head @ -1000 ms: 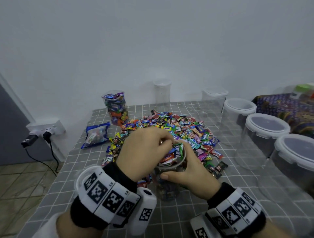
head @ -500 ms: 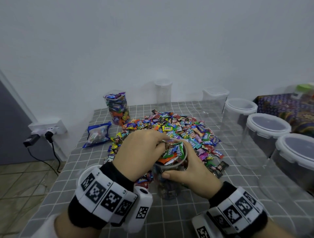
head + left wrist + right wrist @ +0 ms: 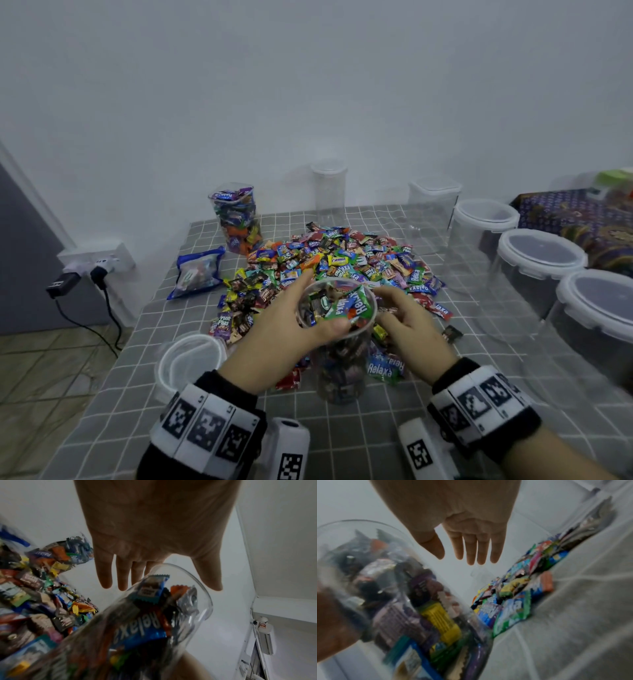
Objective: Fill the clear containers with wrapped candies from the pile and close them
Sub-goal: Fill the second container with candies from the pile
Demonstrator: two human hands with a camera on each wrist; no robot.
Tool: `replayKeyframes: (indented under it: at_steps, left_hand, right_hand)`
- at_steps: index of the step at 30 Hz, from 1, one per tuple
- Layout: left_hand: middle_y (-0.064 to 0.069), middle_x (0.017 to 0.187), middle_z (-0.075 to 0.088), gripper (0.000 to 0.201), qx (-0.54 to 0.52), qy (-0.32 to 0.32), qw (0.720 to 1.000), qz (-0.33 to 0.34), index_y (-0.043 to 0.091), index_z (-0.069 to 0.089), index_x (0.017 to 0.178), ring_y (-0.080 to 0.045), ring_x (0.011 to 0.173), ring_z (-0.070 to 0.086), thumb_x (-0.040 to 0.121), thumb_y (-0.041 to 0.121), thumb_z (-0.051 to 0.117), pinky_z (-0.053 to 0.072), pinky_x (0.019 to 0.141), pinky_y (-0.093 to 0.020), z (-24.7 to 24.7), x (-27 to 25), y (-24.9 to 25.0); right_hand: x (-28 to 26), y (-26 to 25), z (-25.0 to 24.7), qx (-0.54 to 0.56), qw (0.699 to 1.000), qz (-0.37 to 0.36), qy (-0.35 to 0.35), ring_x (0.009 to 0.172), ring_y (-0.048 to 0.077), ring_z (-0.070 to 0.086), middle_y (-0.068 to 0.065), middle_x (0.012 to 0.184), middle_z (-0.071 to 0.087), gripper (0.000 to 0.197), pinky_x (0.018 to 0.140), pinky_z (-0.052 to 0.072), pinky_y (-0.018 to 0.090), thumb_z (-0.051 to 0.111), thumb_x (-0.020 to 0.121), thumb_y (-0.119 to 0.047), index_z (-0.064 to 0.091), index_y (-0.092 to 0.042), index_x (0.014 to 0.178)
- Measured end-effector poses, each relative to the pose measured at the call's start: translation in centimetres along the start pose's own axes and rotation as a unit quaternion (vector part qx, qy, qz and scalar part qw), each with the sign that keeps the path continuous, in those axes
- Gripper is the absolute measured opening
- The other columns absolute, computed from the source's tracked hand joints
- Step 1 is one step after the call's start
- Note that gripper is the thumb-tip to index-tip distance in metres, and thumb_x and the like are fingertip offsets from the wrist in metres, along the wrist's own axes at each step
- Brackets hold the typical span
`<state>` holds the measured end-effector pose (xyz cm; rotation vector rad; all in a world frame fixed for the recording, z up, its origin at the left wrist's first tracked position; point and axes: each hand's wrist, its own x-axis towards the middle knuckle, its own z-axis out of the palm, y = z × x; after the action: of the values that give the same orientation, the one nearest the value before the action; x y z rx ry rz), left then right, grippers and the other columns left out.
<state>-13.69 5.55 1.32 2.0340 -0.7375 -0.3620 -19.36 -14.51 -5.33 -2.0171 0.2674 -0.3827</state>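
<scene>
Fingers (image 3: 301, 284) of left hand (image 3: 277, 329) spread round jar (image 3: 337, 342) rim, thumb on near edge; right hand (image 3: 407, 325) beside it, relaxed, empty. Jar brimful on worktop (image 3: 376, 428), before pile (image 3: 335, 260).

Left wrist: fingers straight, loose hold; jar could tip.

Right wrist: blurred; candies may spill.

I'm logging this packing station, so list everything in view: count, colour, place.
Candy pile: one, multicoloured, table centre.
Open jar: one, clear, full to the rim, between the hands.
Loose lid: one, clear, near left of the table.
Filled container: one, clear, back left.
Blue bag: one, left of the pile.
Empty lidded containers: five, clear, back and right side.
Tablecloth: one, grey grid.
Wall socket: one, white, two plugs, left.
Left hand: fingers straight, against the jar.
Right hand: fingers straight, beside the rim.
</scene>
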Motion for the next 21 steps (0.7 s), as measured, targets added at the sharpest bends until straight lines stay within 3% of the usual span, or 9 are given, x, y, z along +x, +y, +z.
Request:
replayKeyframes:
  at_steps: [4,6,8,10,13,16,21]
  left_hand:
    - [0.034,0.125,0.037,0.130,-0.037,-0.011,0.999,0.003,0.042,0.019,0.146,0.015,0.111,0.042,0.033,0.091,0.060,0.036,0.094,-0.017,0.3,-0.1,-0.4]
    - [0.035,0.125,0.038,0.127,-0.062,-0.019,0.998,0.003,0.042,0.020,0.145,0.010,0.116,0.046,0.035,0.082,0.069,0.039,0.094,-0.015,0.3,-0.2,-0.5]
    - [0.038,0.123,0.038,0.119,-0.087,-0.023,0.996,0.001,0.043,0.020,0.143,0.007,0.118,0.048,0.041,0.068,0.075,0.041,0.097,-0.017,0.5,-0.2,-0.5]
    - [0.038,0.122,0.041,0.113,-0.110,-0.024,0.994,0.004,0.047,0.022,0.139,0.008,0.117,0.048,0.042,0.060,0.079,0.041,0.099,-0.019,0.7,-0.3,-0.7]
    - [0.036,0.120,0.049,0.099,-0.115,-0.014,0.993,0.014,0.053,0.030,0.125,0.012,0.115,0.049,0.041,0.055,0.082,0.041,0.096,-0.015,1.1,-0.2,-1.3]
    - [0.037,0.116,0.052,0.092,-0.117,0.004,0.993,0.027,0.048,0.036,0.122,0.013,0.112,0.050,0.043,0.053,0.082,0.042,0.089,-0.010,1.5,-0.1,-1.6]
    - [0.043,0.108,0.052,0.081,-0.102,0.051,0.993,0.041,0.051,0.041,0.111,0.019,0.101,0.052,0.039,0.055,0.079,0.040,0.078,0.000,1.8,0.0,-1.3]
  right_hand:
    - [1.1,1.3,-0.2,-0.206,0.978,-0.019,-0.017,0.125,0.017,0.042,-0.001,0.135,0.049,0.044,0.106,0.034,0.035,0.052,0.091,-0.032,0.048,-0.017,0.133]
    - [1.4,1.7,-0.2,-0.306,0.950,0.000,-0.064,0.137,0.019,0.027,0.003,0.149,0.033,0.054,0.112,0.021,0.031,0.048,0.095,-0.038,0.036,-0.016,0.142]
    - [1.6,1.8,-0.1,-0.367,0.922,0.035,-0.120,0.144,0.018,0.010,0.002,0.157,0.012,0.064,0.117,0.010,0.034,0.041,0.096,-0.046,0.019,-0.019,0.149]
    - [1.6,1.7,0.1,-0.403,0.898,0.060,-0.169,0.146,0.019,-0.003,0.001,0.159,-0.003,0.068,0.117,0.001,0.040,0.033,0.096,-0.052,0.005,-0.023,0.151]
    - [1.7,2.0,0.4,-0.432,0.876,0.070,-0.202,0.146,0.019,-0.010,0.000,0.159,-0.011,0.071,0.116,-0.004,0.042,0.027,0.096,-0.056,-0.003,-0.023,0.151]
    - [1.8,2.3,0.4,-0.442,0.871,0.066,-0.206,0.145,0.019,-0.011,0.000,0.158,-0.012,0.073,0.116,-0.004,0.042,0.025,0.095,-0.058,-0.005,-0.022,0.151]
    - [1.9,2.3,0.4,-0.435,0.874,0.058,-0.208,0.145,0.018,-0.012,-0.001,0.158,-0.013,0.073,0.117,-0.004,0.040,0.025,0.095,-0.058,-0.006,-0.022,0.151]
